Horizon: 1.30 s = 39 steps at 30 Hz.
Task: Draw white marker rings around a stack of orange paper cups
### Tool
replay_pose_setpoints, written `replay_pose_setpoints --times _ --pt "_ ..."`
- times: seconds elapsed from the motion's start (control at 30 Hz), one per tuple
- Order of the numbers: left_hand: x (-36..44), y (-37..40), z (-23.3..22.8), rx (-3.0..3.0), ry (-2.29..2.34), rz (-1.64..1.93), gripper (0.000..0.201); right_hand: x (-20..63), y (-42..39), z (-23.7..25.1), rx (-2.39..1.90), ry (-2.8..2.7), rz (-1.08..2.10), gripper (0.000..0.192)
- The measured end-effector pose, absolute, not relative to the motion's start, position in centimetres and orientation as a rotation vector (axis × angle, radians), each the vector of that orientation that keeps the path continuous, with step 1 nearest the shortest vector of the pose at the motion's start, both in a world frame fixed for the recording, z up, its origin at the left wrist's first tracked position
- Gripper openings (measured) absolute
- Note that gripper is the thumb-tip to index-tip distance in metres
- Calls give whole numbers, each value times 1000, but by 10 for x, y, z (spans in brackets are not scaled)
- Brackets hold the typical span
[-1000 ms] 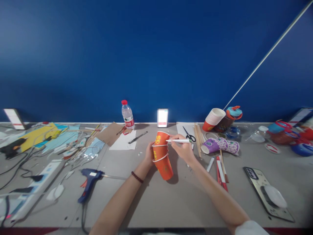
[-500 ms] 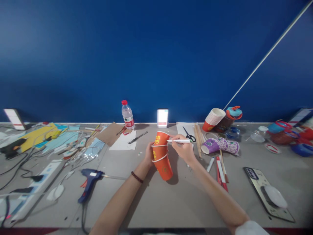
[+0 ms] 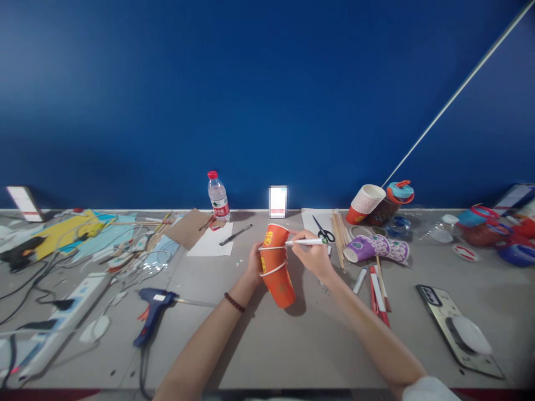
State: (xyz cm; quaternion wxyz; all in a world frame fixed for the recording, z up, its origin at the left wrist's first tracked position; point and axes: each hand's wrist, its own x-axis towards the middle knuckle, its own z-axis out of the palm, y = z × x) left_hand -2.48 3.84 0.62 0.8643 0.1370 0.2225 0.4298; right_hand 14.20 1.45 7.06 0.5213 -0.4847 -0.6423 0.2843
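At mid-frame, the left hand (image 3: 254, 263) grips stacked red paper cups (image 3: 276, 266) above the desk (image 3: 292, 345). The right hand (image 3: 313, 255) pinches a white pen (image 3: 306, 241), tip at the top cup; no marks are discernible.

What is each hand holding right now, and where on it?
The left hand grips the stacked orange paper cups by their side; the right hand pinches a white pen mid-barrel.

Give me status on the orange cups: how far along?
Done: three orange cups look nested into one stack. In hand: the left hand holds the stack tilted while the right hand keeps a white pen with its tip at the top cup's rim. Any marks can't be made out. The scissors and glue gun lie untouched.
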Motion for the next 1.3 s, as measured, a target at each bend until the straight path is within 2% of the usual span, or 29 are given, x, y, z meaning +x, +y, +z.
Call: replay_pose_setpoints --times 0.3,0.83,1.3 --pt "-27 37 9 265 466 843 57 143 18 65 -1089 -1480 775 3" --pt "-23 36 12 303 496 918 46 144 19 66 -1086 -1539 731 7" --pt "-23 37 11 285 504 928 47 141 14 73 -1152 -1569 719 10"
